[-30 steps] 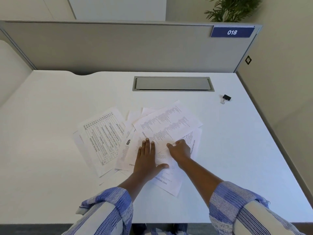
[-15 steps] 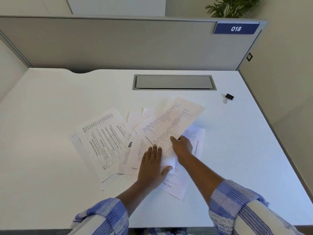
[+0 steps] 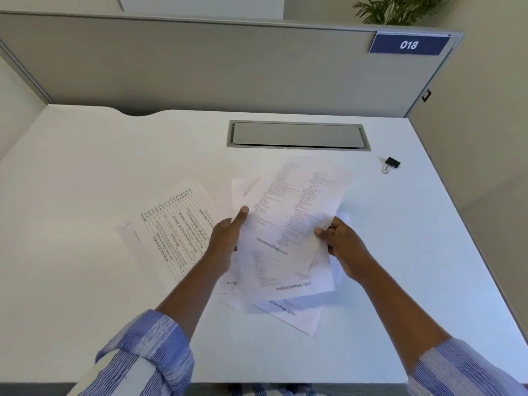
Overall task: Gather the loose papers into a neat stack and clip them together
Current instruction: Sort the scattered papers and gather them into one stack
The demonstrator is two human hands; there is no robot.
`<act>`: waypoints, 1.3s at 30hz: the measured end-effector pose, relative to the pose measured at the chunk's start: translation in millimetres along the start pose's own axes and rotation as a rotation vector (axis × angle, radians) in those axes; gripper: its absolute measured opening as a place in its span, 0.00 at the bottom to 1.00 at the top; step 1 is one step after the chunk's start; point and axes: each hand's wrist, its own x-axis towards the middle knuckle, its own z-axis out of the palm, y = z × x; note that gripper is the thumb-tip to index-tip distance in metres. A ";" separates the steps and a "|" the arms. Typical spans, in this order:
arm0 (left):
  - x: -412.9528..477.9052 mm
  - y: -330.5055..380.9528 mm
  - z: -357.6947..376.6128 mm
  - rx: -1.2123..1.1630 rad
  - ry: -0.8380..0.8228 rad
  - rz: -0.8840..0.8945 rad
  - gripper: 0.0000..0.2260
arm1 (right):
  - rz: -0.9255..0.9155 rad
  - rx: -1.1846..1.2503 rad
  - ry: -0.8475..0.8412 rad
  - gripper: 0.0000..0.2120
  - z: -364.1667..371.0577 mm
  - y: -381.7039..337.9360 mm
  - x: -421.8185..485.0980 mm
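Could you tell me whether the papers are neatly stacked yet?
Not yet. The papers between the left hand and right hand are fanned, and the table sheet lies apart.

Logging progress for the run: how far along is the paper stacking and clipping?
Early. Done: nothing squared up or clipped yet. In hand: left hand and right hand grip a few printed sheets at their sides, edges uneven. Left: the table sheet and the bottom sheet lie on the desk, ungathered. The binder clip sits untouched at far right.
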 end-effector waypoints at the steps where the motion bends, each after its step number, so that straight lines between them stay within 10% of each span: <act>1: 1.5 3.0 -1.6 -0.011 -0.050 0.016 0.35 | -0.001 -0.031 -0.016 0.15 -4.1 0.2 -1.6; 5: 3.5 12.2 -0.8 0.039 -0.155 0.093 0.04 | 0.038 -0.078 -0.057 0.19 -15.8 2.3 -4.8; 11: 3.0 17.6 -7.5 0.310 -0.334 0.086 0.09 | 0.146 0.093 0.057 0.15 -18.7 7.9 -3.0; 25: 8.7 9.1 -12.7 0.615 0.184 0.210 0.10 | 0.274 0.120 -0.085 0.17 -10.8 28.8 -10.0; 39: -6.6 -2.3 -37.8 -0.120 0.225 -0.006 0.07 | 0.241 0.006 0.228 0.06 -28.3 40.3 -0.3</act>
